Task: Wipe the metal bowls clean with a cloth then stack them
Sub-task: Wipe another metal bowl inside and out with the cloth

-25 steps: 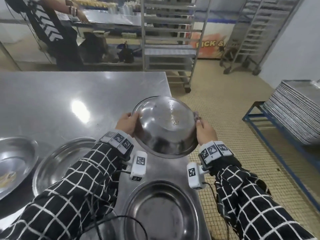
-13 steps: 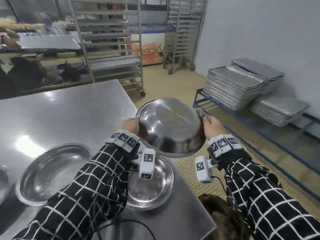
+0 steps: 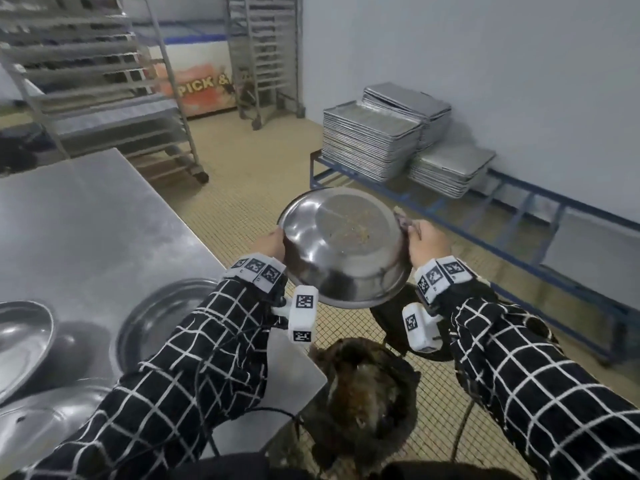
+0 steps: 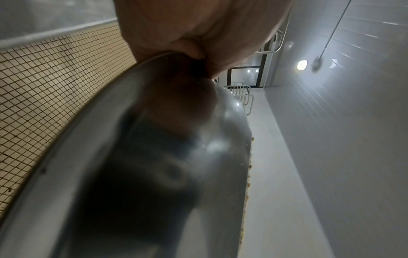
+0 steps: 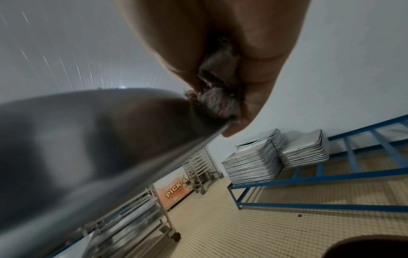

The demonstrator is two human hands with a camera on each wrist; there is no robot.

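I hold a round metal bowl (image 3: 343, 247) upside down in the air, past the table's right edge and above the floor. Crumbs stick to its upturned base. My left hand (image 3: 272, 245) grips its left rim (image 4: 123, 83). My right hand (image 3: 424, 242) grips the right rim (image 5: 198, 139) and also pinches a grey, dirty cloth (image 5: 217, 97) against it. A bit of that cloth (image 3: 401, 216) pokes out above my right fingers. Three more metal bowls lie on the steel table (image 3: 86, 220): one near my left forearm (image 3: 156, 317), one at the left edge (image 3: 20, 344), one at the bottom left (image 3: 52, 420).
Below the held bowl stands a dark bin (image 3: 360, 396) with waste in it, beside the table corner. Stacks of metal trays (image 3: 374, 147) rest on a low blue frame (image 3: 519, 220) along the wall at right. Wheeled tray racks (image 3: 104, 84) stand behind the table.
I have carried the bowl, still upside down, from above the table rightward out over the floor and the bin. My view has turned right with it.
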